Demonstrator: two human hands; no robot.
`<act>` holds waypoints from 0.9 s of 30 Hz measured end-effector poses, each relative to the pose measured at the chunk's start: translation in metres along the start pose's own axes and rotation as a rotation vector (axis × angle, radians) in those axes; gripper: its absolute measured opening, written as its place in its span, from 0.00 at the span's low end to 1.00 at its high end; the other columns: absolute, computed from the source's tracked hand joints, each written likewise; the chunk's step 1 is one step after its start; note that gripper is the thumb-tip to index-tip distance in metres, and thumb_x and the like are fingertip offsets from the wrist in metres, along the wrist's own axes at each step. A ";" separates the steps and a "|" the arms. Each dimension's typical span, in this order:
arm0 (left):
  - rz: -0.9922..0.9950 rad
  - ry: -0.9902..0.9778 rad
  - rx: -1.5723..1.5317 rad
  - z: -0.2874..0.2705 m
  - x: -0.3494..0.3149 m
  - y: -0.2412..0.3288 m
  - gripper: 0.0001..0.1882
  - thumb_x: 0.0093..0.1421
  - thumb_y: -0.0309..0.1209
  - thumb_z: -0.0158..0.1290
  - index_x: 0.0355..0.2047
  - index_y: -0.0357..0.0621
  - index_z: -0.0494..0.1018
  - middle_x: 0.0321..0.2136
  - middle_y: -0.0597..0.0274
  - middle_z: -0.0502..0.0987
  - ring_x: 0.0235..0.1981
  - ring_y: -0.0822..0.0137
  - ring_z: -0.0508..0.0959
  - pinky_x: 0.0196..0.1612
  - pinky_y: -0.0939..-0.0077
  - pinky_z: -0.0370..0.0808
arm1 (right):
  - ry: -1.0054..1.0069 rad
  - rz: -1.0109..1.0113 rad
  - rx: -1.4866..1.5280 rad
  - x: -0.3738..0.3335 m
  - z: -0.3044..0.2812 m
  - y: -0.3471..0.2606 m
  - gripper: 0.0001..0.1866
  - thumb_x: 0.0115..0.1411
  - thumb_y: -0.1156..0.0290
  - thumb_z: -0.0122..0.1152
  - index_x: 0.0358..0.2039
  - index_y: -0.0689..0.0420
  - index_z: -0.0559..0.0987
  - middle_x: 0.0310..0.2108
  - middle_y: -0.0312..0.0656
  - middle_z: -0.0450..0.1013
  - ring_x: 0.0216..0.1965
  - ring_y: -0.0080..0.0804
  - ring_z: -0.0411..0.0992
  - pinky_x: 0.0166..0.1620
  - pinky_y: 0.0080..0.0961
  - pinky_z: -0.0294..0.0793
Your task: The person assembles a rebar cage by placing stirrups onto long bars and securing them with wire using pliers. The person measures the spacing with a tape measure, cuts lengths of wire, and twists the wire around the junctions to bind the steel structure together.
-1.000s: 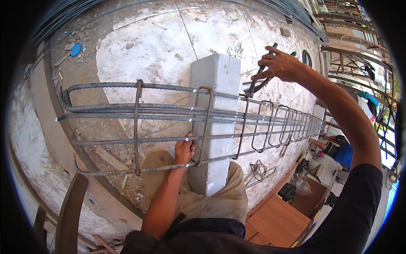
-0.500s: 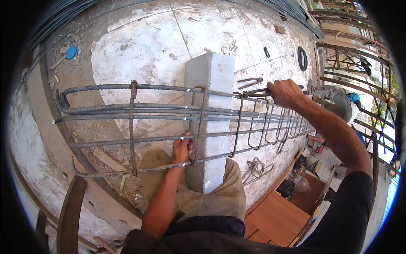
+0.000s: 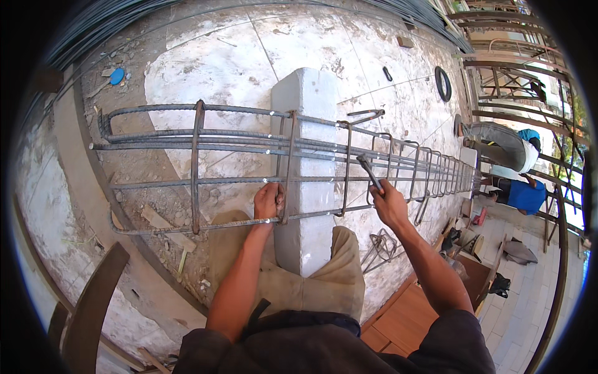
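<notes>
A long rebar cage (image 3: 149,183) of ribbed bars and rusty square stirrups stretches across in front of me, crossing a grey concrete block (image 3: 317,240). My left hand (image 3: 268,202) is between the two nearest bars, beside a stirrup (image 3: 289,156) at the block's left side. Its fingers are curled closed; anything in them is hidden. Right of the block, my right hand (image 3: 389,202) grips the handles of dark metal pincers (image 3: 369,169). Their head points up and left over the cage, near another stirrup (image 3: 346,174).
Another hinged tool (image 3: 366,116) with spread handles lies beyond the cage. A black ring (image 3: 443,84) is farther off. Bent stirrups (image 3: 381,246) lie near a brown wooden panel (image 3: 398,318). Two people, one in a blue shirt (image 3: 526,197), are at the cage's far end.
My right hand has come down and left with the pincers, from the cage's far bar toward its near side. My left hand stays beside the same stirrup. The whole view has shifted slightly.
</notes>
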State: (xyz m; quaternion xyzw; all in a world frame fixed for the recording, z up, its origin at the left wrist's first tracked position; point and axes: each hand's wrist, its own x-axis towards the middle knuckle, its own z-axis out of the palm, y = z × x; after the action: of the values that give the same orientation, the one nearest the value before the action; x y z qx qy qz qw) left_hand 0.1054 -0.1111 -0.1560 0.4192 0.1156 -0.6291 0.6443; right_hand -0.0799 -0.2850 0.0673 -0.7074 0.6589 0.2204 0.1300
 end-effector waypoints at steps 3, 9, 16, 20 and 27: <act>-0.029 0.117 -0.071 0.001 -0.007 0.009 0.19 0.72 0.47 0.51 0.27 0.51 0.69 0.16 0.77 0.61 0.15 0.83 0.58 0.17 0.84 0.52 | 0.021 -0.050 0.090 -0.011 -0.027 0.030 0.17 0.68 0.54 0.53 0.42 0.56 0.77 0.29 0.55 0.78 0.36 0.61 0.77 0.40 0.49 0.72; 0.060 0.148 -0.074 0.002 -0.016 0.016 0.22 0.70 0.52 0.52 0.25 0.51 0.68 0.16 0.77 0.59 0.13 0.82 0.56 0.16 0.82 0.50 | -0.259 -0.007 0.633 -0.087 -0.003 0.002 0.14 0.70 0.60 0.57 0.40 0.59 0.75 0.23 0.40 0.74 0.22 0.28 0.73 0.26 0.28 0.71; -0.026 0.037 0.032 0.011 -0.009 0.014 0.24 0.70 0.55 0.51 0.24 0.51 0.67 0.15 0.76 0.60 0.13 0.80 0.56 0.16 0.80 0.53 | -0.188 -0.207 0.810 -0.105 0.044 -0.072 0.09 0.69 0.67 0.58 0.40 0.60 0.73 0.28 0.38 0.74 0.24 0.23 0.72 0.27 0.24 0.73; 0.053 0.090 0.084 0.009 -0.002 0.008 0.26 0.68 0.58 0.51 0.23 0.53 0.67 0.15 0.76 0.61 0.13 0.80 0.58 0.16 0.80 0.54 | -0.017 -0.280 0.789 -0.066 0.002 -0.099 0.11 0.66 0.66 0.55 0.38 0.62 0.75 0.26 0.40 0.75 0.23 0.27 0.75 0.27 0.29 0.75; -0.080 0.024 -0.004 0.019 -0.013 0.013 0.23 0.69 0.57 0.50 0.25 0.56 0.69 0.16 0.78 0.62 0.13 0.80 0.59 0.15 0.81 0.53 | -0.345 -0.315 0.561 -0.067 0.032 -0.134 0.09 0.66 0.71 0.54 0.36 0.65 0.73 0.23 0.47 0.74 0.18 0.35 0.75 0.20 0.34 0.76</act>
State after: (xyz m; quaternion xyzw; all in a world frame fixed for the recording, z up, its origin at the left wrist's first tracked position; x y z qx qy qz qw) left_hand 0.1079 -0.1173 -0.1303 0.4205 0.1413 -0.6492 0.6179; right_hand 0.0462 -0.1979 0.0578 -0.6895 0.5451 0.1244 0.4604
